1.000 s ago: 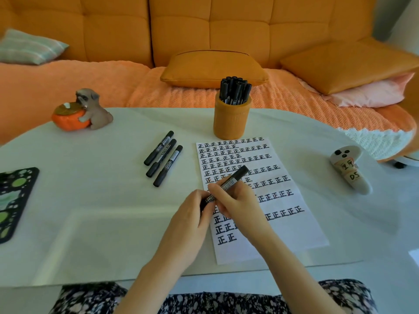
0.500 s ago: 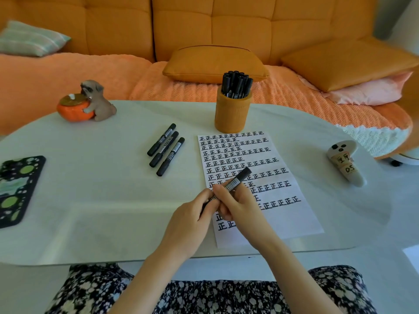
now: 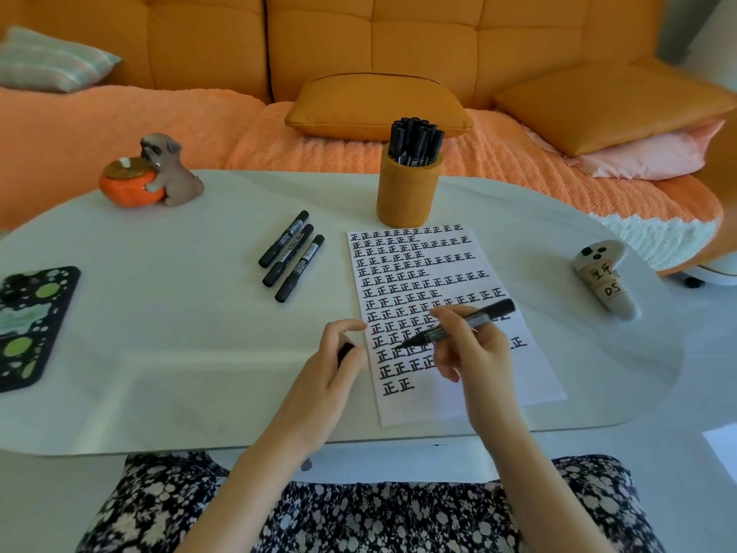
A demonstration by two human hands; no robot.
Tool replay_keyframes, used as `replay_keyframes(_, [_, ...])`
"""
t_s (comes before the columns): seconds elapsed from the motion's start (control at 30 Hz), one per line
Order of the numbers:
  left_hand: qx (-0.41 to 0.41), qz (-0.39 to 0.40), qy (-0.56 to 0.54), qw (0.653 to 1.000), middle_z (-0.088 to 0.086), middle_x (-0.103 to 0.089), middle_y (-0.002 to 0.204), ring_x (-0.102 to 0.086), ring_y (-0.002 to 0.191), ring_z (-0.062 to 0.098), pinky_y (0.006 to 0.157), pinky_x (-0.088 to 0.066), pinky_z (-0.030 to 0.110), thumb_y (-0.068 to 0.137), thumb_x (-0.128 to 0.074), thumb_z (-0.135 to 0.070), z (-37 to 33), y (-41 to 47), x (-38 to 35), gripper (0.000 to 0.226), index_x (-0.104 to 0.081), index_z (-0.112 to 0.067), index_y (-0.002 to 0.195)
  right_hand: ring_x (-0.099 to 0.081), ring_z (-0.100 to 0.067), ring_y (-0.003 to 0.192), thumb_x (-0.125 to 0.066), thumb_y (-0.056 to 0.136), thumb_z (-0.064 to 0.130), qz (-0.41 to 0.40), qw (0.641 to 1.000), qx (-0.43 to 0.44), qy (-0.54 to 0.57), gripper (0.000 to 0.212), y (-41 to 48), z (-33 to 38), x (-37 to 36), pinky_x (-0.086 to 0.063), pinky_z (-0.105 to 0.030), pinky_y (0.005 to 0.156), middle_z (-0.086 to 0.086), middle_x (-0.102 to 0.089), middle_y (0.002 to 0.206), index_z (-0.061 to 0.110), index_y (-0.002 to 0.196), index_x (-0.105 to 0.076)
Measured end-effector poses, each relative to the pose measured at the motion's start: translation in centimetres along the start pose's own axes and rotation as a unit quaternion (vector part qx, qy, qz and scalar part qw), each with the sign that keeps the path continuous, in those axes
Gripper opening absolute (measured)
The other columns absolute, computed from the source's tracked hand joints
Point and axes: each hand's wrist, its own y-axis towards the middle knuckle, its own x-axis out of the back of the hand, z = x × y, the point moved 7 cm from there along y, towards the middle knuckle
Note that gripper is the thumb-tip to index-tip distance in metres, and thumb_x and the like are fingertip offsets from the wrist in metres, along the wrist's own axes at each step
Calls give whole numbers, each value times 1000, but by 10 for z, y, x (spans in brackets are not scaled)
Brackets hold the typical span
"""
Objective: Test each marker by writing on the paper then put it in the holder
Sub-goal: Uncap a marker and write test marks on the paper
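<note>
The right hand (image 3: 474, 353) pinched the uncapped marker (image 3: 458, 327), its tip at the lower written rows of the paper (image 3: 518, 385). The left hand (image 3: 331, 373), just beside the paper's left edge, curled round the black cap (image 3: 345, 352). The holder (image 3: 408, 193) stood at the paper's far edge.

Right hand (image 3: 472, 353) pinching, left hand (image 3: 337, 363) apparently curled, forearms converging

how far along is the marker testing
Done: a bunch of markers stands in the holder, and the paper carries many rows of test marks. In hand: the right hand holds an uncapped marker, tip over the paper; the left hand holds its cap. Left: three markers lying on the table.
</note>
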Motion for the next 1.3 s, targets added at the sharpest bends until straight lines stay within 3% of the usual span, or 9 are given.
replay_keyframes(0.07, [-2, 2, -11, 1000, 5, -52, 87, -54, 83, 17, 82, -45, 32, 95, -31, -45, 5, -2, -1, 27, -35, -44, 121, -53, -21, 42, -52, 94, 9, -7, 1000, -1, -8, 17, -2, -3, 10, -31, -24, 39, -13, -57, 52, 6, 88, -67])
replay_keyframes(0.17, [-35, -19, -8, 999, -10, -61, 91, -57, 88, 0, 81, -42, 13, 96, -44, -24, -1, -3, -1, 31, -38, -33, 125, -58, -18, 44, -60, 90, 14, -12, 999, -3, -36, 18, -6, -7, 16, -33, -21, 39, -17, -63, 56, 3, 78, -66])
replay_keyframes(0.23, [-48, -41, -13, 998, -11, -67, 94, -61, 86, 1, 76, -43, 10, 88, -56, -25, -4, -3, 2, 32, -46, -30, 118, -50, -12, 38, -70, 84, 22, -21, 996, 1, -82, 24, -8, -8, 17, -37, -17, 42, -10, -59, 50, 5, 70, -62])
replay_keyframes(0.33, [-36, -52, -24, 998, -12, -71, 98, -65, 86, 5, 77, -50, 19, 82, -67, -27, 0, -3, 4, 24, -59, -26, 105, -44, -11, 39, -76, 77, 30, -36, 988, -1, -153, 34, -8, -8, 17, -38, -21, 45, 0, -51, 43, 11, 60, -53])
replay_keyframes(0.43, [-33, -51, -28, 998, -14, -71, 97, -65, 90, -1, 76, -48, 12, 80, -70, -23, 1, -2, 4, 20, -65, -21, 100, -43, -9, 42, -76, 77, 32, -61, 980, 2, -188, 38, -10, -8, 17, -36, -20, 47, 5, -48, 43, 14, 54, -52])
replay_keyframes(0.7, [-38, -38, 5, 999, -17, -70, 97, -63, 90, -6, 76, -44, 6, 81, -69, -24, 2, -2, 1, 20, -66, -25, 101, -37, -1, 37, -66, 87, 16, -87, 980, 12, -177, 30, -13, -13, 20, -30, -10, 41, 12, -46, 37, 8, 63, -51])
replay_keyframes(1.03, [-32, -42, 30, 998, -20, -70, 97, -66, 87, 7, 81, -52, 25, 81, -69, -31, 8, -1, -1, 19, -65, -33, 100, -35, -3, 35, -66, 87, 17, -80, 983, 16, -167, 31, -15, -16, 18, -28, -11, 40, 14, -41, 34, 10, 63, -49])
replay_keyframes(1.3, [-28, -49, 30, 998, -22, -70, 95, -66, 82, 15, 78, -51, 29, 81, -69, -33, 11, 0, -1, 18, -64, -37, 98, -35, -3, 36, -67, 87, 19, -74, 981, 22, -180, 31, -14, -15, 15, -28, -12, 40, 9, -46, 41, 10, 62, -51])
